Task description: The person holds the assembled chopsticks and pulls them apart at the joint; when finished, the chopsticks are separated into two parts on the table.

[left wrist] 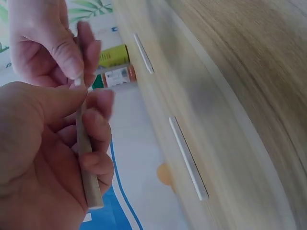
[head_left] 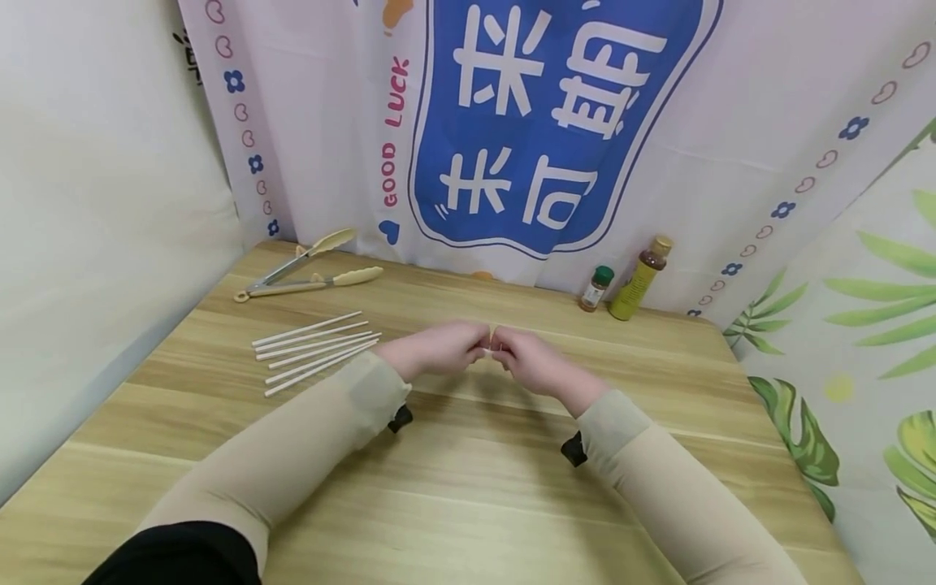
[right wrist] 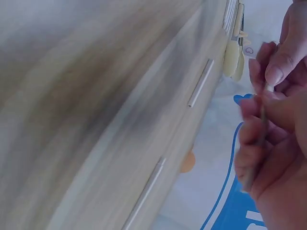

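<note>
Both hands meet above the table's middle in the head view. My left hand [head_left: 453, 345] grips a slim white stick [left wrist: 89, 184], thumb pressed on it and fingers curled round. The right hand [head_left: 534, 357] holds the stick's other end, its thumb almost against the left thumb. Whether the stick is whole between them I cannot tell. Two short white stick pieces, one nearer [left wrist: 188, 158] and one farther [left wrist: 143, 52] in the left wrist view, lie apart on the tabletop; in the head view the hands hide them.
Several long white sticks [head_left: 307, 328] lie side by side at the left. Behind them, spread tongs [head_left: 285, 284] rest near the back edge. A small green-capped jar [head_left: 595, 289] and a yellow-labelled bottle [head_left: 638, 283] stand at the back right before a printed curtain [head_left: 329, 146].
</note>
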The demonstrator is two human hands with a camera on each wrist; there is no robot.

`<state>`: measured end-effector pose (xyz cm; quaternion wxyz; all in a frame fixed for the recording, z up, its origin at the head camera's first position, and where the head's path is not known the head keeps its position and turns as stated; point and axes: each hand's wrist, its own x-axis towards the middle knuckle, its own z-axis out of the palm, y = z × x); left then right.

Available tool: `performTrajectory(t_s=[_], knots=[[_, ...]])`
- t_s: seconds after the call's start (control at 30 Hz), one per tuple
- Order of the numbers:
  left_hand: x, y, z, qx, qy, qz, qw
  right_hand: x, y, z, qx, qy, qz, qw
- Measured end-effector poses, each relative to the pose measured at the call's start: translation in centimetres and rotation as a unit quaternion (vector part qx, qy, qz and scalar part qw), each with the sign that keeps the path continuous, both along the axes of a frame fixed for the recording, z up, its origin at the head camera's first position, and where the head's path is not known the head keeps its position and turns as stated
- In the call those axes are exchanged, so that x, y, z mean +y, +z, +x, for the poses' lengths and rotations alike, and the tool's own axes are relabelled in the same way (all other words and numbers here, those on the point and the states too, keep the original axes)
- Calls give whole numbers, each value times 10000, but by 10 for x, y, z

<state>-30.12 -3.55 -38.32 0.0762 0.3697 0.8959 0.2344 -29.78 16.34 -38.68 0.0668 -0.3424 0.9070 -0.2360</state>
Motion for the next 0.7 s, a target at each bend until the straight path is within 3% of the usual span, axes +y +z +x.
performTrajectory(t_s=[0.3, 0.57, 0.7], knots=[[3, 1, 1, -538, -177, -4, 9984, 5, 3, 4, -175, -137, -78, 9997], [-8, -3, -4, -778, -553, 216, 9952, 12, 0, 1, -614, 309, -615, 9957], [-21, -7, -10, -1052, -322, 449, 9929, 28, -4, -6, -904, 81, -629, 9939]])
